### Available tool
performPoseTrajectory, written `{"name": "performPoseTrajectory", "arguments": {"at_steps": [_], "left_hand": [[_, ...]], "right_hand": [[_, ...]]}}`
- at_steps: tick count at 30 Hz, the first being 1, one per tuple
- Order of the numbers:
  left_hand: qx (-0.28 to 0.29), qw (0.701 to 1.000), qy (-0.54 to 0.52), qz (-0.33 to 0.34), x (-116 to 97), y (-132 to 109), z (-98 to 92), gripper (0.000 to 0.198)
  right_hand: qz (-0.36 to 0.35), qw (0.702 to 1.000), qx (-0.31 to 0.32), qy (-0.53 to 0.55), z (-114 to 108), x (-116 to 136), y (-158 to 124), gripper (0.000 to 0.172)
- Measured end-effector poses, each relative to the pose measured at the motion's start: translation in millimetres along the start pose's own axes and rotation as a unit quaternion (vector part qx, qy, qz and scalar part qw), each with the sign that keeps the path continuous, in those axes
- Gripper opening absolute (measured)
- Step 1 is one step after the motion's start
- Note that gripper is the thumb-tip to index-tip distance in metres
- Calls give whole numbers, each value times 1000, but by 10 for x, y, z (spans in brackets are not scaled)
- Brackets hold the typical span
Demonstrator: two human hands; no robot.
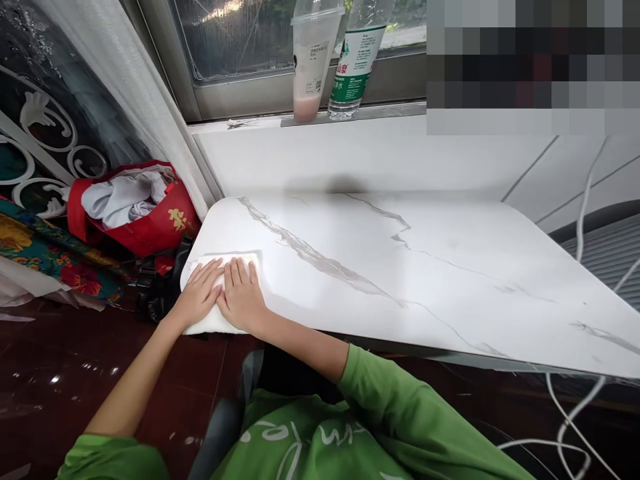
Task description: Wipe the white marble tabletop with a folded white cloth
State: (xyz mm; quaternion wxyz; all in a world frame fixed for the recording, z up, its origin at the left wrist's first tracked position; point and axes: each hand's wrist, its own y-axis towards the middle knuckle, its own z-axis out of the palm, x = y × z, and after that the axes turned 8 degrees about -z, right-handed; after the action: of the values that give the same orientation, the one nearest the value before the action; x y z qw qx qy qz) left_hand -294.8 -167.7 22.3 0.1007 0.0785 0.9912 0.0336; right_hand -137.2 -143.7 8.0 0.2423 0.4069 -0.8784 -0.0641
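Note:
A folded white cloth [215, 323] lies at the left end of a white marble-patterned table [340, 227], close to the front edge. My left hand [199, 292] rests flat on it with the fingers stretched forward. Beside it, my right hand [243, 293] also presses flat on the cloth, fingers slightly spread. The two hands touch or nearly touch at the thumbs. Neither hand grips anything; the cloth is beneath both palms.
A cup with pink drink [309, 73] and a water bottle [356, 67] stand on the window sill. Left of the table sits a red bag [150, 223] with pale fabric inside. White cables [565, 427] hang at the right. The upper right corner is pixelated.

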Motion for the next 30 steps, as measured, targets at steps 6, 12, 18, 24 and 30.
{"name": "performPoseTrajectory", "arguments": {"at_steps": [6, 12, 18, 24, 30], "left_hand": [[38, 999, -9, 9, 315, 773, -9, 49], [41, 999, -15, 30, 610, 1781, 55, 46], [35, 997, -20, 59, 800, 2486, 132, 46], [18, 997, -40, 64, 892, 2841, 209, 45], [7, 997, -67, 48, 911, 2823, 251, 47]], "right_hand": [[77, 997, -6, -23, 96, -328, 636, 65], [117, 992, -32, -33, 173, -945, 1318, 62], [152, 986, -53, -43, 197, -1382, 1790, 62], [157, 983, -79, -56, 240, -1636, 2034, 58], [163, 982, -83, -52, 249, -1653, 2027, 57]]}}
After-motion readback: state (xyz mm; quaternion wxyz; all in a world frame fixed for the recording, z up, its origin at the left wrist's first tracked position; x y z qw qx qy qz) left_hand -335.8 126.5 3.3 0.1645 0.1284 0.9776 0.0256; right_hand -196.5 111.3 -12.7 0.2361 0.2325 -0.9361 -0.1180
